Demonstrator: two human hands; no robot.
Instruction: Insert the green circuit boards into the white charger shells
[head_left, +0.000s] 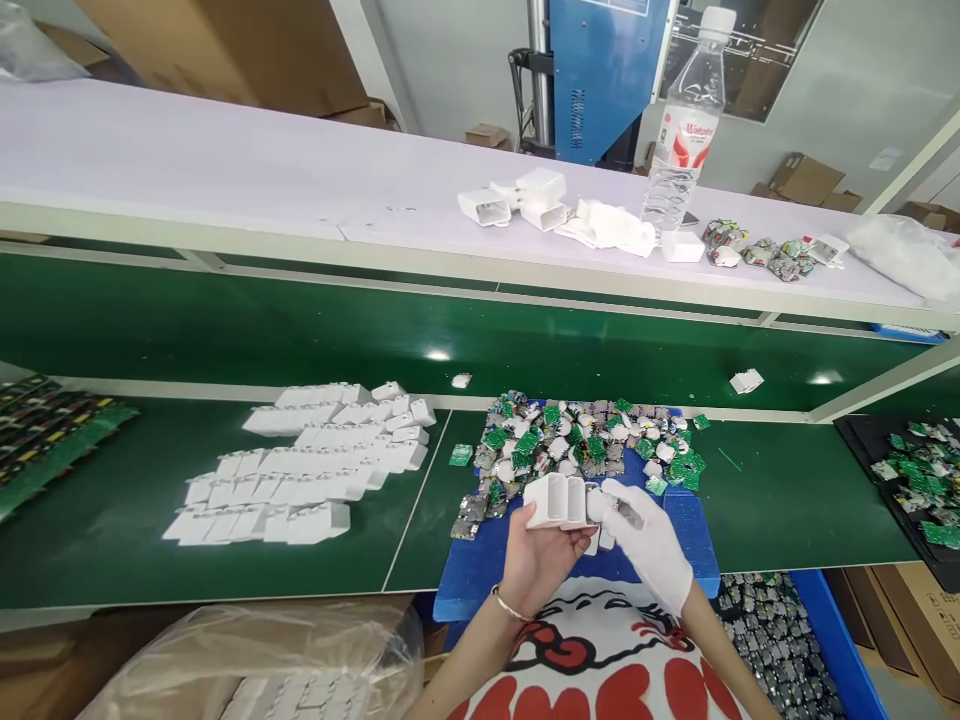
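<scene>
My left hand (pixel 536 570), bare with a bracelet at the wrist, is wrapped round a short row of white plastic housings (pixel 547 502), their hollow ends facing up. My right hand (pixel 649 545), in a white glove, has its fingers pinched at the right end of that row; whatever lies between them is hidden. Both hands are over a blue board (pixel 480 578) at the table's front edge. Just beyond them, a heap of small circuit boards (pixel 525 445), green, grey and white, covers the back of the blue board.
Rows of white housings (pixel 300 490) lie at left on the green table (pixel 765 500). Black trays of boards (pixel 900 480) stand at right, a blue bin (pixel 832 620) below. A water bottle (pixel 686 130) stands on the shelf (pixel 262 170). A plastic-lined box (pixel 202 650) sits lower left.
</scene>
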